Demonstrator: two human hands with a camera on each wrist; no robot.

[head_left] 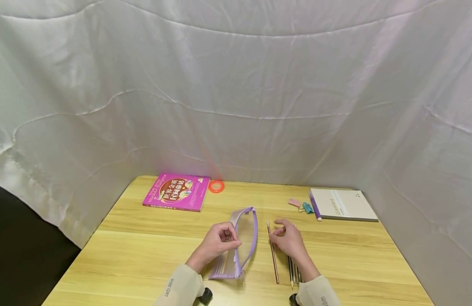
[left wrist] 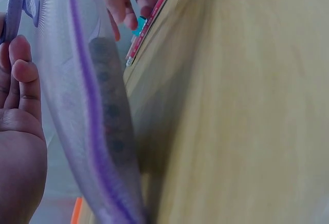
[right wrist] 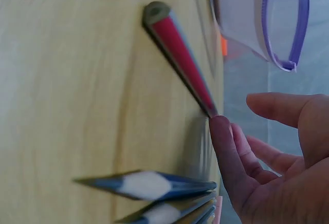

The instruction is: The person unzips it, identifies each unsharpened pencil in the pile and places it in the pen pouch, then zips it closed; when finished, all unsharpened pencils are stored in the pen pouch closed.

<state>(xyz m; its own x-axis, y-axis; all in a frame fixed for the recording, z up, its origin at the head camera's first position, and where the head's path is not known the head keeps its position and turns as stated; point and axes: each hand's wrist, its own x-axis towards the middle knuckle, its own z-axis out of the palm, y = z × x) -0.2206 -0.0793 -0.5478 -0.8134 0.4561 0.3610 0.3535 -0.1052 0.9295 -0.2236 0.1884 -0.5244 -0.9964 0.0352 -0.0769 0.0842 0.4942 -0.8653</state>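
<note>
A see-through pencil pouch with purple zip edging (head_left: 255, 238) stands unzipped on the table, its mouth gaping. My left hand (head_left: 220, 240) pinches the pouch's rim; in the left wrist view, curled fingers (left wrist: 23, 72) meet the purple edging. My right hand (head_left: 289, 242) is above the table, right of the pouch. Beside it lies a red-striped pencil (head_left: 273, 255); in the right wrist view a fingertip (right wrist: 221, 124) overlaps that pencil's far end, while the thumb stands apart. Several sharpened dark pencils (right wrist: 180, 183) lie under the right wrist. Long thin items show through the pouch wall.
At the back left lie a pink book (head_left: 178, 193) and an orange tape ring (head_left: 216, 186). Toward the back right are a pink eraser (head_left: 295, 202), teal binder clips (head_left: 307, 208), a purple marker (head_left: 315, 206) and a white notebook (head_left: 344, 204). Grey curtains (head_left: 258, 106) surround the table.
</note>
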